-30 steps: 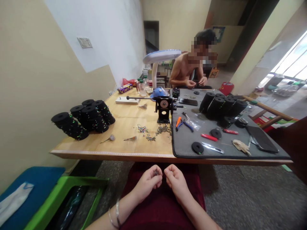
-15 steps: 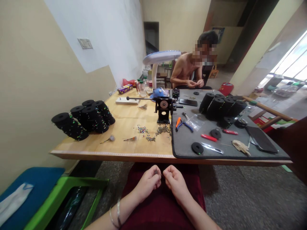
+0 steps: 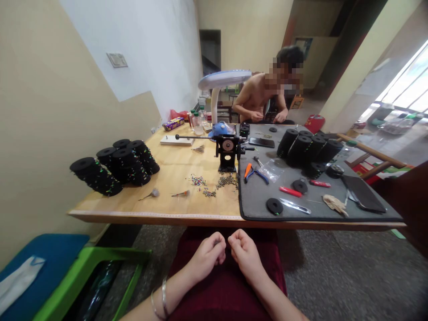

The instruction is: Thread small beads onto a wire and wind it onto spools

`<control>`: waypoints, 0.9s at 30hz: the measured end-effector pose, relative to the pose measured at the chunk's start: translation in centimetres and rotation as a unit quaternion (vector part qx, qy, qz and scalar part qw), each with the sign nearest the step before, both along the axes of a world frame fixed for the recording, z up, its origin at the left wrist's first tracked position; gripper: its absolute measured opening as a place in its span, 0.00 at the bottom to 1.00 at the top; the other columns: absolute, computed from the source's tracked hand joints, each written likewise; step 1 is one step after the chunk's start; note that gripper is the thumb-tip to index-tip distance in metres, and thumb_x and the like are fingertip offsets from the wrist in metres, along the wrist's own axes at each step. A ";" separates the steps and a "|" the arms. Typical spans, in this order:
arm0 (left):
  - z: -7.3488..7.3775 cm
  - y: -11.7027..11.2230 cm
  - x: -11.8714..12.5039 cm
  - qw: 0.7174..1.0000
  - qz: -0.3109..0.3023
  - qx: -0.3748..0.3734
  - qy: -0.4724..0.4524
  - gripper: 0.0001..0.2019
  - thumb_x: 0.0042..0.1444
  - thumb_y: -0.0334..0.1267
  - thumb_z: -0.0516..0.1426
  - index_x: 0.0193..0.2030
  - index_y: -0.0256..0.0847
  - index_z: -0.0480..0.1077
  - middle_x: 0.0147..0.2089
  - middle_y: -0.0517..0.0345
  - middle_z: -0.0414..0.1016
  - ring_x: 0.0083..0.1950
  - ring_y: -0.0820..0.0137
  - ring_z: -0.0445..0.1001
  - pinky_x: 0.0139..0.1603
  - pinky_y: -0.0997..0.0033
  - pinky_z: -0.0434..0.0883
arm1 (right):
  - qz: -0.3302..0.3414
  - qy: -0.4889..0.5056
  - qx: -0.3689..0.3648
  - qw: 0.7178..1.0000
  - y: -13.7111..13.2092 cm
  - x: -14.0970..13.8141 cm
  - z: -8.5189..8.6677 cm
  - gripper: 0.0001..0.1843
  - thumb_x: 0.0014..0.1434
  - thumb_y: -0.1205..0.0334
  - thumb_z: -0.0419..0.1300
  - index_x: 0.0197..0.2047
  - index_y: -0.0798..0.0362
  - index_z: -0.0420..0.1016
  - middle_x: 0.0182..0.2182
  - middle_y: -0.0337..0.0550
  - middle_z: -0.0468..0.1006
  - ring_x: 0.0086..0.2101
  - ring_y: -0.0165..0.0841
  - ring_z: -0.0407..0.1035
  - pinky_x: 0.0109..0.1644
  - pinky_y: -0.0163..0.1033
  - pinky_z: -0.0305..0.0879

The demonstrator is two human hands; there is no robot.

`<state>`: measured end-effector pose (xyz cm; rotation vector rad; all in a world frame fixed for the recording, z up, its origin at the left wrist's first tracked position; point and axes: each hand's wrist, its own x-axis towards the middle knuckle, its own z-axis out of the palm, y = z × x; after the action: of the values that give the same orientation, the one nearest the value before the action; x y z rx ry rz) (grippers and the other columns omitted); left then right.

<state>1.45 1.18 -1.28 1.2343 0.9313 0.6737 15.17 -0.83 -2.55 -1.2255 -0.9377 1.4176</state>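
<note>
Over my lap, in front of the table edge, my left hand (image 3: 211, 250) is closed, thumb pressed to the curled fingers. My right hand (image 3: 243, 249) is pinched shut close beside it, a small gap between the two. Whatever they hold is too small or hidden to make out. A dark red cloth (image 3: 220, 298) covers my lap beneath them. Nearest on the table lie small metal fittings (image 3: 210, 192), coloured beads (image 3: 198, 180) and two brush-like bundles, one with an orange band (image 3: 181, 193). Behind these stands a black hand-cranked winder (image 3: 228, 149).
Black foam spools (image 3: 123, 162) stand at left, more spools (image 3: 301, 145) at right. On the grey mat (image 3: 257, 203) lie pliers (image 3: 256, 173), tweezers (image 3: 294, 206), red-handled tools and a phone (image 3: 261, 142). A lamp (image 3: 224, 79) rises behind. Another person (image 3: 256, 96) sits across the table.
My hands keep nearly the same closed pose. Across the table, the other person's hands have moved apart and the body has leaned slightly.
</note>
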 end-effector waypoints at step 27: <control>0.6 0.1 -0.8 0.996 0.023 -0.030 -0.084 0.14 0.55 0.47 0.55 0.28 0.41 0.57 0.19 0.69 0.55 0.21 0.78 0.54 0.22 0.76 0.50 | 0.052 -0.031 -0.007 0.998 -0.1 0.2 0.3 0.24 0.55 0.38 0.52 0.39 0.53 0.63 0.14 0.31 0.68 0.13 0.24 0.52 0.16 0.29 0.45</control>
<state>0.64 1.29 -0.66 1.0887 0.8374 0.7689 15.34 -0.92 -2.26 -1.2532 -1.0491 1.4756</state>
